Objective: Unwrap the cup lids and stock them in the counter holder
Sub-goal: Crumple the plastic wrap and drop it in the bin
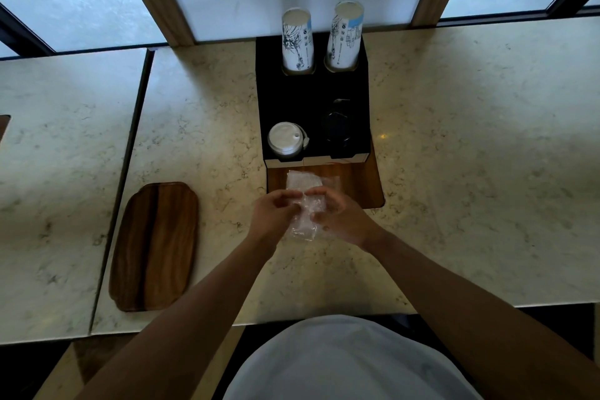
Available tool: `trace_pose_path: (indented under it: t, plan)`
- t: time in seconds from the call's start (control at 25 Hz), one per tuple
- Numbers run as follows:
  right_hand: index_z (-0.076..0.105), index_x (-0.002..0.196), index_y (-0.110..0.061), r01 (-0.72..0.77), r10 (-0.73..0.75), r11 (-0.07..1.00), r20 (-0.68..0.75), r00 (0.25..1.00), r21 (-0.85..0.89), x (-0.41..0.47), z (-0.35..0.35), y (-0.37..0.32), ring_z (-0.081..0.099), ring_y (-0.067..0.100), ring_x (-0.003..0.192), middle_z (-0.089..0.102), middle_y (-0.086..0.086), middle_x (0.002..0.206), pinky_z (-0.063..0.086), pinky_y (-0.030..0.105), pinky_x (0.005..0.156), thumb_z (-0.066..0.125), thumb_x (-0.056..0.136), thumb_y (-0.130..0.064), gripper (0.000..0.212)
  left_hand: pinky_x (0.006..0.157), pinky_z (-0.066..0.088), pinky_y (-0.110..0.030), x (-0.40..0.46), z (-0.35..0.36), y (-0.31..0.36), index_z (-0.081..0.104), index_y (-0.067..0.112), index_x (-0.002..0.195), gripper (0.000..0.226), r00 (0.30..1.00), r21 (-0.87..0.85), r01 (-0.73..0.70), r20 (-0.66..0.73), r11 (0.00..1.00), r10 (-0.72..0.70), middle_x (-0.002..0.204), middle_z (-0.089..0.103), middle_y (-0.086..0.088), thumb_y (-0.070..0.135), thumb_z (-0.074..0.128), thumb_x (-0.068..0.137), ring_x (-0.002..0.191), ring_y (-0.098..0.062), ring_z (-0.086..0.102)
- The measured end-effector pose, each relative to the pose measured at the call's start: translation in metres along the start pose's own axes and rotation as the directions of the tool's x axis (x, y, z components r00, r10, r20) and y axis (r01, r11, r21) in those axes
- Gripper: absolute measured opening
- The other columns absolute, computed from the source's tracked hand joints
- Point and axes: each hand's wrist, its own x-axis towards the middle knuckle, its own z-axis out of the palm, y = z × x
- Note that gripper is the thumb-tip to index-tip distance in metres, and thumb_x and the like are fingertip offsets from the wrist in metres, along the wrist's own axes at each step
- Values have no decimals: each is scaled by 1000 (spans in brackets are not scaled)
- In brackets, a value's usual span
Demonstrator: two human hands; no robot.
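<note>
Both hands pinching one crinkled clear plastic wrapper (305, 209) between them: left hand (274, 213) with curled fingers nipping the left side near the top, right hand (341, 216) gripping the right side, fingertips of the two nearly meeting above the film. Wrapper hanging just over the marble counter (454, 140), long axis running away from the body toward the holder, loose tail drooping back toward the chest. Hard to tell whether lids remain inside; film looks mostly flat and slack. Beyond the fingertips, a second pale wrapped bundle (303, 180) lying on the wooden board (360, 185) under the black counter holder (311, 97). Holder straight ahead of both hands, near but apart: stack of white cup lids (285, 139) seated in the front-left well, dark lids (337, 127) dimly visible in the front-right well, two stacks of printed paper cups (298, 39) upright at the back. Left hand somewhat nearer the white-lid well. Likely step: tearing or peeling the film open, then reaching forward. Separate wooden tray (156, 243) lying well off to the left.
</note>
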Motion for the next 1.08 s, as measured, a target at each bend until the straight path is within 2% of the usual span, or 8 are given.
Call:
trace_pose_path:
  t: [0.12,0.28,0.4,0.52,0.6,0.8,0.96,1.08]
  plan:
    - [60,129,-35,27,-28,999,-28,999,-30,-1,-6,1,64,-1,79,66,-9,103,55,17,66,75,84,-13,52,86,61,-41,0,-4,-1,74,14,115,34,995,-60,47,86,997,-42,111,73,-16,-6,68,88,96,-33,72]
    - [58,128,-41,39,-41,997,-25,999,-69,-1,-12,4,58,-6,72,62,-6,100,56,22,68,78,82,-13,58,75,59,-28,-2,-8,-2,65,18,131,55,973,-121,60,228,991,-32,111,71,-18,-11,68,85,94,-28,71]
    - [57,127,-47,43,-46,994,-27,999,-97,0,-15,5,60,-3,76,63,-2,106,59,26,70,83,76,-17,64,78,61,-31,-1,-11,-3,60,23,138,71,973,0,1,229,1000,-1,112,69,-20,-16,70,80,99,-31,71]
    - [56,132,-42,55,-60,986,-28,998,-157,2,-15,8,64,11,93,60,-16,117,61,27,77,86,72,-18,71,71,60,-22,-1,-8,-1,55,18,142,75,979,123,-58,200,991,32,110,69,-7,-14,75,77,92,-11,72]
    - [55,136,-35,69,-77,979,-37,996,-193,4,-12,10,65,7,93,60,-19,117,58,19,74,86,72,-16,74,72,58,-20,0,-6,0,55,14,142,72,982,266,-111,176,958,65,110,70,-1,-7,79,77,92,-6,71]
    - [63,130,-23,65,-111,928,-104,988,-367,6,-5,12,65,-5,84,64,-23,96,50,6,68,85,75,-21,60,86,48,-28,0,-7,-5,67,19,122,37,917,629,-397,292,668,270,110,66,1,13,74,86,101,-14,60]
    - [69,118,-20,61,-161,873,-168,973,-483,6,2,13,64,-1,86,61,-18,95,55,11,72,82,78,-28,42,87,35,-26,5,-12,-20,58,12,134,49,869,775,-486,379,403,320,119,51,-9,25,71,89,104,-20,46]
    - [71,110,-18,57,-175,822,-157,972,-566,7,5,15,55,3,98,52,-5,113,44,13,82,77,81,-34,34,86,36,-27,7,-15,-24,66,11,121,35,865,790,-482,361,378,347,115,52,-10,24,70,89,105,-26,49]
